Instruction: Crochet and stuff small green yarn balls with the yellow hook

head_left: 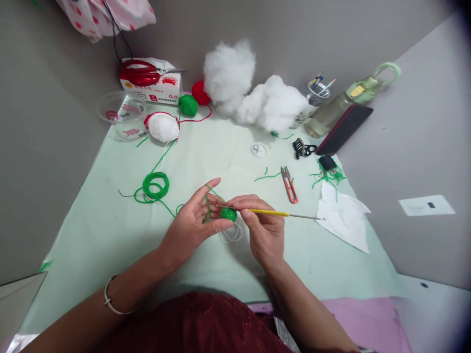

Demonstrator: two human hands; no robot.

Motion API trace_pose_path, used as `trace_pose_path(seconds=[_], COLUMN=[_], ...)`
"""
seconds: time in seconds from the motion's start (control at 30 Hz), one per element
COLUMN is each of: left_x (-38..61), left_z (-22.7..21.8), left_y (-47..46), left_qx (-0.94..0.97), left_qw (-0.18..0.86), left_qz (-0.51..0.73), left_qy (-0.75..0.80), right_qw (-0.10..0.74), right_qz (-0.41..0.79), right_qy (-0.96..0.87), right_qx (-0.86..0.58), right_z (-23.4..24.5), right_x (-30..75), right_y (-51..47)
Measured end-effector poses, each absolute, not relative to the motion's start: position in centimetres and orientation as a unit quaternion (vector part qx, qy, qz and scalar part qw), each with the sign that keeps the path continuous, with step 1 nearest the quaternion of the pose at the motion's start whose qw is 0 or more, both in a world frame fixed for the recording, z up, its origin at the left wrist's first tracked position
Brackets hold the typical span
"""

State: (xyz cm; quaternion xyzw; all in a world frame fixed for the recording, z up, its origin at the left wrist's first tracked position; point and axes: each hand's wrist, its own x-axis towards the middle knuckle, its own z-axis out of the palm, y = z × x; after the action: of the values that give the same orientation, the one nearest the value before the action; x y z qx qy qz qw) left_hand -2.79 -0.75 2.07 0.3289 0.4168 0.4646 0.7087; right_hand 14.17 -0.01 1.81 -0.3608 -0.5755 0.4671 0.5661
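Between thumb and fingers, my left hand (195,215) pinches a small green crocheted piece (228,214), and green yarn runs up over its raised index finger. My right hand (265,225) is closed around a crochet hook (268,212) with a yellow grip and a metal shaft at each end. The hook's left tip is at the top of the green piece. A loop of thin white thread (231,234) hangs below the piece. To the left on the table lies a coil of green yarn (156,186), with strands trailing toward my left hand.
White stuffing (272,104) is heaped at the back, beside green (188,105) and red (200,93) yarn balls. Orange-handled thread snips (289,185), a black hair claw (303,148) and white paper (344,215) lie right. A phone (346,130) leans against a bottle (331,110).
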Motion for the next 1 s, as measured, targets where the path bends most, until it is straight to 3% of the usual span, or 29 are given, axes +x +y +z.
trace_pose_path(seconds=[0.27, 0.6, 0.67, 0.83, 0.9, 1.0], left_x=[-2.9, -2.4, -2.3, -2.1, -2.2, -2.5], left_z=[2.1, 2.1, 2.2, 2.4, 2.6, 2.7], left_y=[-1.1, -1.0, -1.2, -1.4, -1.4, -1.2], left_qx=[0.351, 0.356, 0.344, 0.265, 0.230, 0.207], left_qw=[0.719, 0.666, 0.662, 0.717, 0.759, 0.798], left_qz=[0.443, 0.498, 0.508, 0.497, 0.475, 0.448], left_qy=[0.405, 0.425, 0.431, 0.411, 0.382, 0.347], right_qw=[0.540, 0.544, 0.536, 0.501, 0.536, 0.587], right_qz=[0.363, 0.409, 0.343, 0.039, 0.049, 0.189], right_qy=[-0.668, -0.620, -0.666, -0.778, -0.764, -0.701], right_qx=[-0.360, -0.390, -0.391, -0.378, -0.355, -0.359], right_z=[2.0, 1.8, 1.5, 0.8, 1.0, 1.8], right_x=[14.3, 14.4, 14.4, 14.2, 14.0, 13.9], right_y=[0.0, 0.4, -0.1, -1.7, -1.7, -1.1])
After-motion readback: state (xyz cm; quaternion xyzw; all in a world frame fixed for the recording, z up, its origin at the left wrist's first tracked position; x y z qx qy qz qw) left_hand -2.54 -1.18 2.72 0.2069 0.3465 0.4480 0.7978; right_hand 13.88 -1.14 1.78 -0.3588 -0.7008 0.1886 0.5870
